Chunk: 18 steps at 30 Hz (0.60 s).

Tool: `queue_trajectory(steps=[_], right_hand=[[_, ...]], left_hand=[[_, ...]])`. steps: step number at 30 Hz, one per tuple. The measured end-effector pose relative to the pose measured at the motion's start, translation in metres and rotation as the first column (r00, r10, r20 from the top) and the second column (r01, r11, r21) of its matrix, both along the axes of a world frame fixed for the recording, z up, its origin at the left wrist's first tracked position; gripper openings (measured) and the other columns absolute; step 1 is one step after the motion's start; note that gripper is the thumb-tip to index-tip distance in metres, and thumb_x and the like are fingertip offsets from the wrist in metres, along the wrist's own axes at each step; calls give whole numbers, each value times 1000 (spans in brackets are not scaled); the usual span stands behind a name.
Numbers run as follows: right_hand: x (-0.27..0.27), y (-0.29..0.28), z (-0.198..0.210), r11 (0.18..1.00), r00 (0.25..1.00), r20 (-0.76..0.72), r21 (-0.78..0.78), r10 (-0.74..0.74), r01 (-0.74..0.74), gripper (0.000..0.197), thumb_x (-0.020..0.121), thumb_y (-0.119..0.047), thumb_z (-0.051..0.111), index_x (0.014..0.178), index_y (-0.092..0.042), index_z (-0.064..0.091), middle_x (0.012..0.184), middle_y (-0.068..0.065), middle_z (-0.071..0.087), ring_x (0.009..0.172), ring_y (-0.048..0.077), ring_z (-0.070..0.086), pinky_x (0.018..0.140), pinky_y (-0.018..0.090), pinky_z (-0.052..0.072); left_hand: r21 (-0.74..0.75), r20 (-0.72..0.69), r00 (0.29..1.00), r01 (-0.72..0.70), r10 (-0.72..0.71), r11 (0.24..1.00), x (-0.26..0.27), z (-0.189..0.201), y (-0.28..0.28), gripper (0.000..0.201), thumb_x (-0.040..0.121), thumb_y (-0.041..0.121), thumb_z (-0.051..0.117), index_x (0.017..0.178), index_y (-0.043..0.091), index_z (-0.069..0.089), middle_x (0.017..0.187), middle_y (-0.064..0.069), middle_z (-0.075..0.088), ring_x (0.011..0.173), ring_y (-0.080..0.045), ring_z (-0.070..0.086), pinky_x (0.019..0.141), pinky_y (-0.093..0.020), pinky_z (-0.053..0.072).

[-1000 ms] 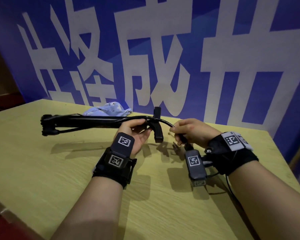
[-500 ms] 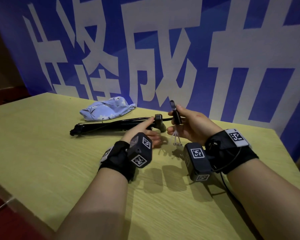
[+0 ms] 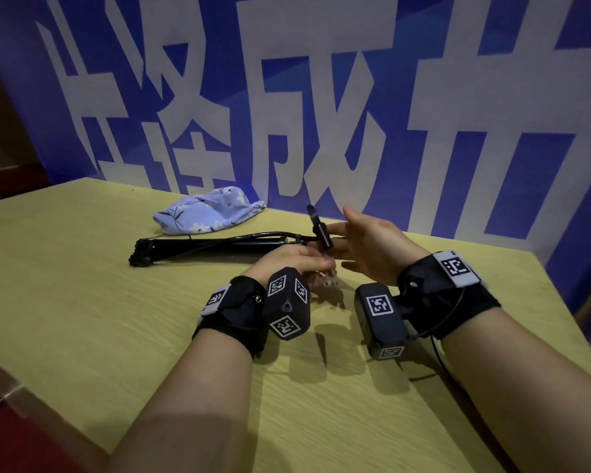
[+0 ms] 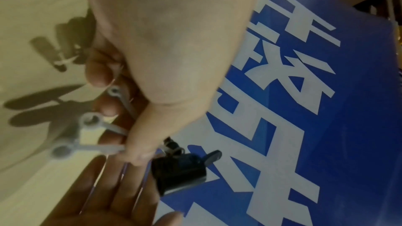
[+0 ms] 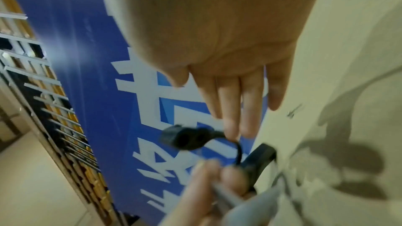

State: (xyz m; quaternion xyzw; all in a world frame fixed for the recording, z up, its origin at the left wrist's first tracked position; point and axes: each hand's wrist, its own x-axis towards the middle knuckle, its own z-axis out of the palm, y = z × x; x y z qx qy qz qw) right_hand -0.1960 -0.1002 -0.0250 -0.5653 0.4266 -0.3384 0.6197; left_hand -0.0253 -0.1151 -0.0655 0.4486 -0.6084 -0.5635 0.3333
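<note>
A black hand pump [image 3: 212, 245] lies on the yellow-green table [image 3: 82, 302], its thin hose running to a black nozzle head [image 3: 321, 230] that stands upright between my hands. My left hand [image 3: 297, 262] pinches a bunch of translucent grey plastic adapter pieces [image 4: 87, 126] with ring ends, which hang below the nozzle head [image 4: 178, 169]. My right hand [image 3: 362, 244] is open with straight fingers. Its fingertips [image 5: 232, 130] touch the hose just behind the nozzle head [image 5: 187, 137]. The left hand's fingers [image 5: 217, 176] and the grey pieces [image 5: 250, 202] show low in the right wrist view.
A crumpled light-blue flowered cloth [image 3: 209, 213] lies behind the pump near the blue banner wall [image 3: 492, 148]. The table's right edge [image 3: 567, 319] is close to my right wrist. A small metal bit [image 5: 293, 111] lies on the table.
The pump went from held up in my left hand to lying on the table. My left hand moved to the dangling adapter pieces. My right hand's fingers straightened off the nozzle head.
</note>
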Motion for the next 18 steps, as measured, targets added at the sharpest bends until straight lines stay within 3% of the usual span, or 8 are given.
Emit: queue_trajectory(steps=[2,4,6,8,10,13,18], right_hand=[[-5,-3,0,977,978,-65,-91,-200,194,57,101,-49,24,119,-8,60,103,9,72,99,21,65,97,39,39],[-16,-11,-4,885,886,-112,-189,-450,425,51,101,-44,34,106,-3,65,84,9,67,75,20,63,82,36,49],[-25,-26,-9,825,793,-250,-282,-556,490,37,97,-34,50,101,0,67,79,8,61,68,18,59,79,36,53],[-29,-45,-15,861,709,-489,-318,-508,397,25,92,-20,61,101,2,68,86,11,66,77,21,63,84,36,55],[-24,-62,-19,906,588,-689,-314,-424,285,26,87,-16,65,105,2,68,101,15,69,90,25,65,83,36,55],[-10,-79,-16,930,426,-827,-342,-367,136,33,84,-23,70,108,0,67,107,15,69,97,27,65,87,38,54],[7,-121,-28,948,203,-943,-291,-263,-125,52,79,-49,68,112,-8,67,103,7,70,93,30,66,87,43,54]], left_hand=[[-28,-68,998,-19,17,999,3,-3,-4,15,85,19,68,73,13,73,68,1,67,56,-8,58,54,-18,47],[-16,-208,974,-94,89,995,5,-5,-7,20,85,14,67,67,14,75,68,0,68,51,-5,54,47,-16,43],[23,-335,925,-180,177,983,6,-7,-11,31,89,8,61,62,14,75,66,0,65,48,-4,50,44,-15,41],[94,-443,856,-253,267,963,7,-8,-13,28,88,7,62,63,12,74,62,-1,59,46,-5,48,43,-16,41],[140,-482,810,-304,333,942,9,-9,-17,17,86,10,64,71,10,72,57,1,52,46,-6,45,44,-19,38],[147,-498,792,-323,352,935,12,-12,-21,8,88,14,63,82,8,64,55,5,37,44,-5,35,43,-18,32],[144,-482,801,-328,356,934,10,-15,-22,11,88,18,67,81,9,66,56,4,48,46,-7,45,45,-17,39]])
